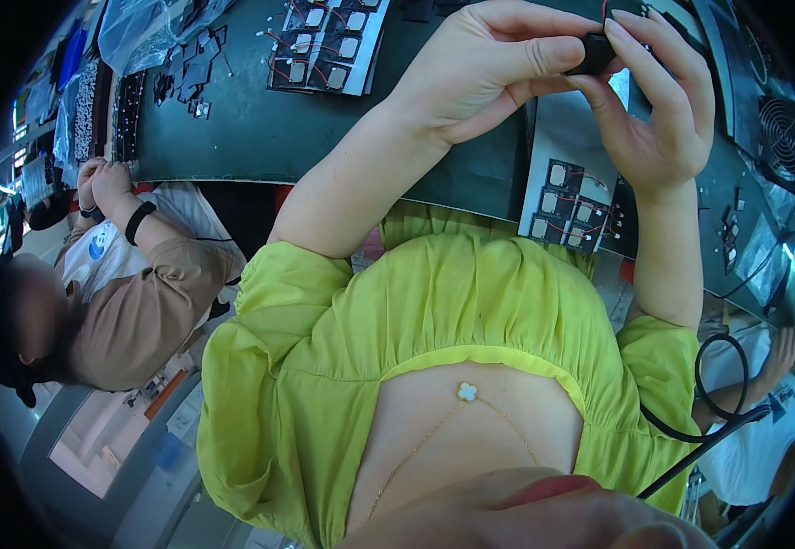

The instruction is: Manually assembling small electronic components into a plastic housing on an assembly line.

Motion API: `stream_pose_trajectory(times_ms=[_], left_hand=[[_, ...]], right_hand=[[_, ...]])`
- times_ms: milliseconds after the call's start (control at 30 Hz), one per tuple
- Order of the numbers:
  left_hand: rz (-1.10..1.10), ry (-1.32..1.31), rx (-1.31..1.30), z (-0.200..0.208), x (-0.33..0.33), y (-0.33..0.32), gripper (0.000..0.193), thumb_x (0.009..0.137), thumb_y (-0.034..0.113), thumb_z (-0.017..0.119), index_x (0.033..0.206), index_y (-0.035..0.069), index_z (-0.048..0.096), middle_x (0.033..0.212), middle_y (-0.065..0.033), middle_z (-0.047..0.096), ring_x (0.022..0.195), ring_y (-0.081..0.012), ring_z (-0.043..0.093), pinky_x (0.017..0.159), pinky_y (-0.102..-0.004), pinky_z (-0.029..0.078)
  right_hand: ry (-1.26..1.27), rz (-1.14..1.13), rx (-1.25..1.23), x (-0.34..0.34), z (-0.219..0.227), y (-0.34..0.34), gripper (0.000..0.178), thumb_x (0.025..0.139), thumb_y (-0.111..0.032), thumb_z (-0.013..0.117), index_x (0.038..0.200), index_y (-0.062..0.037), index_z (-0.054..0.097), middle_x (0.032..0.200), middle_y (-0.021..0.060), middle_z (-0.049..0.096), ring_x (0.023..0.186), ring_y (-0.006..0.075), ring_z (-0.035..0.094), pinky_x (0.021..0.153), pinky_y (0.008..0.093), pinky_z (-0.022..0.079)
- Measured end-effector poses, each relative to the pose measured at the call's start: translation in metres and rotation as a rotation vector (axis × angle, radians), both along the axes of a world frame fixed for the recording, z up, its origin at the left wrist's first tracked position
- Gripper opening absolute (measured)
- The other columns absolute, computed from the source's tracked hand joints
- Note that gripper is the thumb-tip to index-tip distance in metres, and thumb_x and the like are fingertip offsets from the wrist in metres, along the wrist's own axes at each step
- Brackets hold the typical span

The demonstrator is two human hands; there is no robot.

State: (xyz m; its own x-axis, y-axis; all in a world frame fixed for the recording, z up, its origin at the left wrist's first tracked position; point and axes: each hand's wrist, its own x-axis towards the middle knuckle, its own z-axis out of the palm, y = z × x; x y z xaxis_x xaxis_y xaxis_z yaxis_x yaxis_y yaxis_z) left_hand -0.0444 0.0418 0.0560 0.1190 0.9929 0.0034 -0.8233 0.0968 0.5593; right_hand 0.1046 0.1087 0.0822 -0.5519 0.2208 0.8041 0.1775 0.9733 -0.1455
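At the upper right my two hands meet over a small black block-shaped part [593,55] with a thin red wire [605,11] rising from it. My left hand [475,78] pinches the part between thumb and fingers. My right hand [658,105] is closed on the part's other side, its fingertips by the wire's base. Below them, a grey board [558,137] carries a group of black square parts [573,206] with silvery centres and red wires. Fingers hide some of the held part.
A stack of similar wired parts [324,46] lies on the dark green table [233,137]. Loose black pieces [198,69] and clear plastic bags [137,37] are farther left. A round fan grille [784,123] stands at the right. Another person's clasped hands [105,183] rest near the table's left edge.
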Motion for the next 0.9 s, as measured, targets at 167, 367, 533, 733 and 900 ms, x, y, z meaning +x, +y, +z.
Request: stream_pose_trajectory(times_ms=[167,367,533,733,900], left_hand=[[0.157,0.385,0.012,0.007,0.004,-0.008,0.028,0.085,-0.002,0.059,0.113,-0.005,0.058,0.108,-0.016,0.062,0.091,-0.0196,0.062,0.079,-0.0232,0.052],[0.57,0.689,0.136,-0.017,0.013,-0.008,0.027,0.084,-0.004,0.059,0.111,-0.006,0.058,0.108,-0.0155,0.061,0.09,-0.0171,0.061,0.08,-0.0216,0.051],[0.52,0.605,0.4,-0.003,0.007,-0.003,0.021,0.082,-0.005,0.061,0.103,-0.006,0.058,0.104,-0.0129,0.062,0.085,-0.0142,0.061,0.075,-0.0192,0.05],[0.51,0.52,0.404,-0.056,-0.009,0.006,0.014,0.086,-0.004,0.055,0.1,-0.003,0.059,0.099,-0.0092,0.059,0.085,-0.0148,0.055,0.079,-0.0224,0.045],[0.516,0.633,0.329,-0.016,0.012,0.0,0.012,0.086,-0.004,0.056,0.095,-0.001,0.062,0.095,-0.0074,0.056,0.083,-0.0144,0.053,0.077,-0.0222,0.044]], right_hand=[[-0.031,-0.036,0.04,0.002,0.0,-0.001,0.032,0.075,-0.02,0.073,0.1,-0.0049,0.061,0.1,0.0145,0.058,0.086,0.0247,0.056,0.087,0.0401,0.045],[0.184,-0.016,0.016,-0.012,-0.027,0.003,0.03,0.075,-0.018,0.072,0.099,-0.0049,0.061,0.1,0.0145,0.058,0.085,0.0253,0.056,0.083,0.0394,0.047],[0.332,-0.021,-0.21,-0.015,-0.028,-0.011,0.025,0.074,-0.012,0.07,0.096,-0.0035,0.061,0.099,0.0148,0.058,0.084,0.0258,0.056,0.079,0.0376,0.048],[0.303,0.045,-0.246,-0.015,-0.022,-0.009,0.019,0.074,-0.006,0.067,0.091,-0.0016,0.06,0.092,0.0132,0.058,0.078,0.0244,0.055,0.072,0.034,0.047],[0.217,0.124,-0.19,-0.009,-0.018,-0.005,0.014,0.073,-0.001,0.064,0.086,0.0001,0.059,0.083,0.0112,0.059,0.069,0.0224,0.053,0.064,0.0302,0.046]])
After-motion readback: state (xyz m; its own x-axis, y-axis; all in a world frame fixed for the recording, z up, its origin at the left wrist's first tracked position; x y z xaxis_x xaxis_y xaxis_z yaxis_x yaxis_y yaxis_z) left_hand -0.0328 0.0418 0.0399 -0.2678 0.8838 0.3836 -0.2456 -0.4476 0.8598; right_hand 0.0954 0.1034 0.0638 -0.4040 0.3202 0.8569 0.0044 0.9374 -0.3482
